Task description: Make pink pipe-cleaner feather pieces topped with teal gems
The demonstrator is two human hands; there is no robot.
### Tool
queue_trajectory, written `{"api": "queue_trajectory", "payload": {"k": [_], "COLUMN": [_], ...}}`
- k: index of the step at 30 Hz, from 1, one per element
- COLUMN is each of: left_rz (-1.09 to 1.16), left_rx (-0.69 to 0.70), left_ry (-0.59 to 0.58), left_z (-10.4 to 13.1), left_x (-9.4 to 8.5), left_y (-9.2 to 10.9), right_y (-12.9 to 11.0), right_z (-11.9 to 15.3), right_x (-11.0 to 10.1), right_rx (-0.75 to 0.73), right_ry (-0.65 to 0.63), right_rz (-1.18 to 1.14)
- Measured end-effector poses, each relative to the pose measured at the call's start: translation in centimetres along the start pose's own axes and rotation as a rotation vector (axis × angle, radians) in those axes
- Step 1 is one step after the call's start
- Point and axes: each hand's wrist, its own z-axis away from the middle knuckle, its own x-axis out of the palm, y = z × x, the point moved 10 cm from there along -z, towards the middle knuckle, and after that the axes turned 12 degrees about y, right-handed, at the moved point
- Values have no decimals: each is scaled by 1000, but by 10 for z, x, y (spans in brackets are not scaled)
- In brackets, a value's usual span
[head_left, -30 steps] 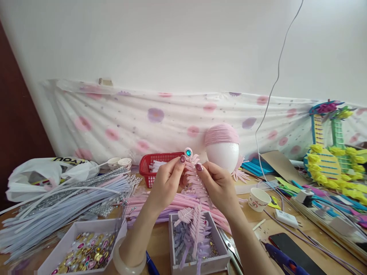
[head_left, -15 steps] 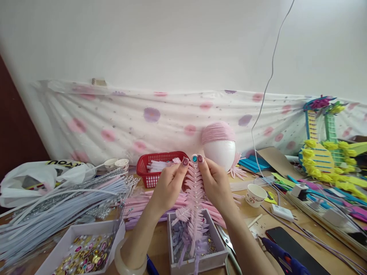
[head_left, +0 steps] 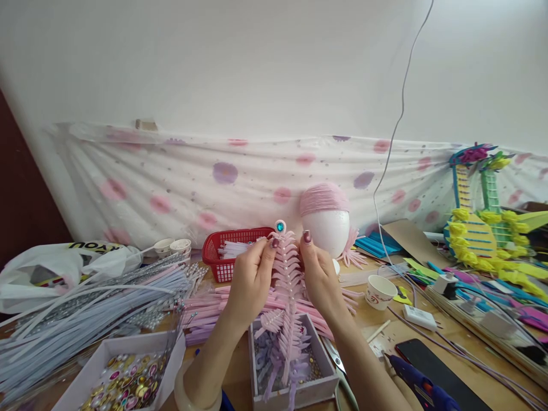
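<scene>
A pink feather-shaped ornament (head_left: 287, 279), seemingly made of fuzzy pipe cleaners, stands upright between my hands. Small pearl-like beads run down its middle, and a round blue gem (head_left: 279, 227) in a pale rim tops it. My left hand (head_left: 252, 279) pinches its upper left side, thumb in front. On the other side, my right hand (head_left: 323, 279) is closed at the ornament's right fringe, thumb raised; its fingertips are partly hidden. The lower end, with lilac strands, hangs over a white box (head_left: 317, 395) holding lilac pieces and small beads.
At left lie bundled pipe cleaners (head_left: 111, 311) and a tray (head_left: 107, 345) of gems. Behind are a red basket (head_left: 222, 274) and a pink-wrapped white form (head_left: 325, 228). Scissors (head_left: 338, 359), a glue gun (head_left: 422, 382), a phone (head_left: 449, 371), a paper cup (head_left: 380, 292) and cables lie at right.
The ornament's gem top has shifted left and up, clear of my thumbs. My right thumb has moved away from the gem, and my left thumb sits lower beside it.
</scene>
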Motion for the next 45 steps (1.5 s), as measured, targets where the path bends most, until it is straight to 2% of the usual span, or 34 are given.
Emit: {"api": "queue_trajectory", "payload": {"k": [4, 10, 13, 16, 21, 26, 35, 41, 45], "left_rz": [-2, 83, 35, -36, -141, -198, -159, -153, -168], "left_rx": [-61, -163, -120, -70, 32, 114, 30, 20, 25], "left_ry": [19, -76, -53, 19, 124, 170, 103, 195, 214], "left_z": [-1, 7, 11, 11, 8, 10, 9, 4, 2], "left_x": [-2, 16, 20, 14, -1, -3, 3, -11, -15], "left_y": [-2, -11, -12, -9, 1, 7, -6, -6, -6], "right_y": [-6, -9, -12, -14, -11, -11, -14, 1, 5], "right_z": [0, -3, -2, 0, 4, 5, 3, 4, 6], "right_x": [-3, -15, -21, -24, -17, -14, -15, -1, 8], "right_rx": [-139, -229, -229, -200, -127, -174, -208, -71, -66], "right_ry": [67, 187, 240, 263, 210, 211, 224, 65, 2], "right_rz": [190, 330, 344, 301, 222, 285, 312, 259, 233]}}
